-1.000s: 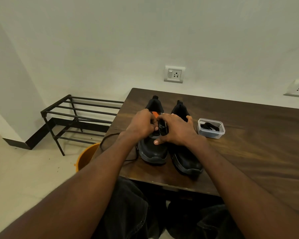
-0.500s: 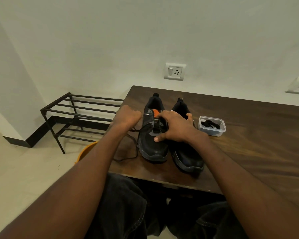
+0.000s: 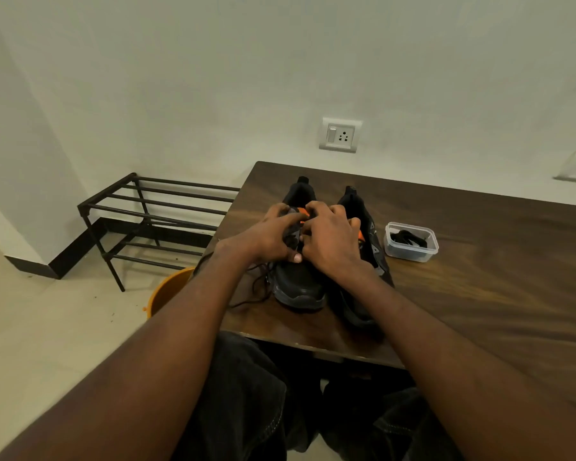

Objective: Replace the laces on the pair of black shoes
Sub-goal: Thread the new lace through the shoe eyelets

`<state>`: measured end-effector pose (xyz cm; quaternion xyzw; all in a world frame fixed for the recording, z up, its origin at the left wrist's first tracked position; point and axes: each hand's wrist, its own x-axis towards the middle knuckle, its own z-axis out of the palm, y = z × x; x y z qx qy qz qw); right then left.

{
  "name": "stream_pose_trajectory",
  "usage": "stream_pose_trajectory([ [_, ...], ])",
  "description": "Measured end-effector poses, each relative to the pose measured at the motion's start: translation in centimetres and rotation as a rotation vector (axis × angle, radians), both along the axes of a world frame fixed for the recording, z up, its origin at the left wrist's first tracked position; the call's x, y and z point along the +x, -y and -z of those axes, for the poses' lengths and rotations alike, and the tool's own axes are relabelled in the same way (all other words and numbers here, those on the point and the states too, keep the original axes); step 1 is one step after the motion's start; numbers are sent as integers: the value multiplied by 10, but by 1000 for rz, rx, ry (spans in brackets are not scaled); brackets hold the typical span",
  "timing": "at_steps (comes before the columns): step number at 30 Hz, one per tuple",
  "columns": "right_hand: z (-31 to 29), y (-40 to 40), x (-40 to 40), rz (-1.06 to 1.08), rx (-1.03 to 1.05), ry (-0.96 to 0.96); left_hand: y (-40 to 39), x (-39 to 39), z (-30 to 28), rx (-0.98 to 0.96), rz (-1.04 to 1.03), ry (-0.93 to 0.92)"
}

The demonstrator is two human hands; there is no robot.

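Grip unclear: both hands (image 3: 270, 239) (image 3: 333, 242) curl over the left shoe (image 3: 298, 284), hiding its lace (image 3: 258, 289).

A black metal rack (image 3: 153, 214) stands beside the wooden table (image 3: 479, 261), an orange bucket (image 3: 167, 291) below its corner.

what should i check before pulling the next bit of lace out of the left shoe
1. Both hands on the lacing: left hand and right hand meet over the left shoe: ok.
2. Lace pinched firmly: fingers hide it: cannot tell.
3. Loose lace free to run: it trails off the shoe's left side onto the table: ok.
4. Right shoe out of the way: right beside, under the right wrist: cannot tell.
5. Container with black laces at hand: on table, open: ok.
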<state>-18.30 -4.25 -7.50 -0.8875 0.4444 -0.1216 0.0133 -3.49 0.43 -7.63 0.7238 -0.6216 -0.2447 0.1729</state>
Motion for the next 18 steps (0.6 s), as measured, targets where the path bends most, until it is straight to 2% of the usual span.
stream_pose_trajectory([
  [4,-2,0,-6,-5,-12,68,3,5,3,-55,-20,-64],
  [8,-17,1,-20,181,187,387,5,6,5,-81,-59,-98],
  [9,-18,0,-24,194,183,395,5,7,6,-74,-70,-110],
  [13,-17,2,-27,44,-26,202,6,7,7,-80,-62,-119],
  [18,-5,0,1,-61,7,-52,4,6,6,-61,-46,-133],
])
